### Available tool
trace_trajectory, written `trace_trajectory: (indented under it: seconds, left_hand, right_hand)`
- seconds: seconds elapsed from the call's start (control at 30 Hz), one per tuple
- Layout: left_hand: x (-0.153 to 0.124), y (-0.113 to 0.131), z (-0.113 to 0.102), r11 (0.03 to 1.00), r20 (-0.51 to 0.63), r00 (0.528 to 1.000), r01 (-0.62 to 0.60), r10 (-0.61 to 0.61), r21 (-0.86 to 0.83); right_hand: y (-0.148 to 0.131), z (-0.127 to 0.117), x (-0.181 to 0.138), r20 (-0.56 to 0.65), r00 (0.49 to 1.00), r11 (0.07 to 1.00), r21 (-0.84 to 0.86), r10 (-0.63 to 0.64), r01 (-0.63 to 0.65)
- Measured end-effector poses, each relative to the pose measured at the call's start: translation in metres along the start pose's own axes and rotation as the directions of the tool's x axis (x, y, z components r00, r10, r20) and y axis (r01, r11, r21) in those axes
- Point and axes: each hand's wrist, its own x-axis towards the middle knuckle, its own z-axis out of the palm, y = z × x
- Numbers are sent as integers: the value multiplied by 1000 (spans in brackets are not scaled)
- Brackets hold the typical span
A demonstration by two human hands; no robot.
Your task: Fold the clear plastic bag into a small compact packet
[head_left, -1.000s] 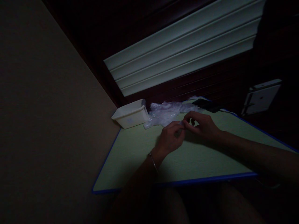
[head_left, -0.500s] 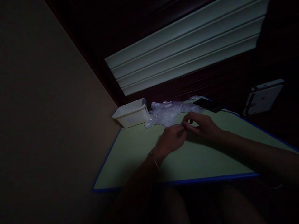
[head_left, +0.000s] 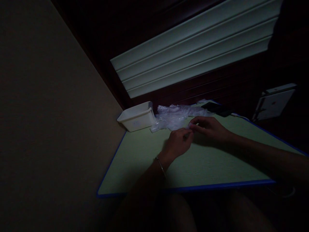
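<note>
Over the middle of the pale green table [head_left: 145, 161], my two hands meet at the fingertips. My left hand [head_left: 179, 142], with a thin bracelet [head_left: 160, 165] on its wrist, has its fingers curled in a pinch. My right hand [head_left: 209, 127] pinches with thumb and forefinger at a small, clear, plastic-looking piece [head_left: 190, 125]. What the left fingers grip is mostly hidden in the dim light. Just behind the hands lies a heap of clear plastic bags [head_left: 172, 116], crumpled and overlapping.
A white plastic bin [head_left: 137, 119] stands at the table's back left corner, against the wall [head_left: 60, 112]. A dark flat object [head_left: 216, 108] and a white cable [head_left: 240, 116] lie at the back right. Blue edging [head_left: 193, 188] runs along the table. A louvred panel [head_left: 193, 48] rises behind.
The right thumb and forefinger have shifted slightly at the small clear piece, and more of it shows. My left hand has barely moved. The whole view has shifted a little.
</note>
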Motion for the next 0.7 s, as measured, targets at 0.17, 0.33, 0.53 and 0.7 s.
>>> trace_trajectory:
  seconds: [0.17,0.33,0.53,0.7]
  left_hand:
    - [1,0,3,983,-12,997,73,-76,-168]
    - [2,-2,5,928,3,990,132,-140,-348]
    - [2,-7,9,862,69,985,173,-160,-477]
    - [0,-4,8,843,115,984,178,-139,-508]
  right_hand:
    - [3,1,4,19,996,978,191,87,-89]
    - [-2,-3,7,19,983,943,278,185,-183]
    - [6,-4,7,8,981,940,281,196,-190]
    - [13,-4,7,-13,984,943,288,177,-166]
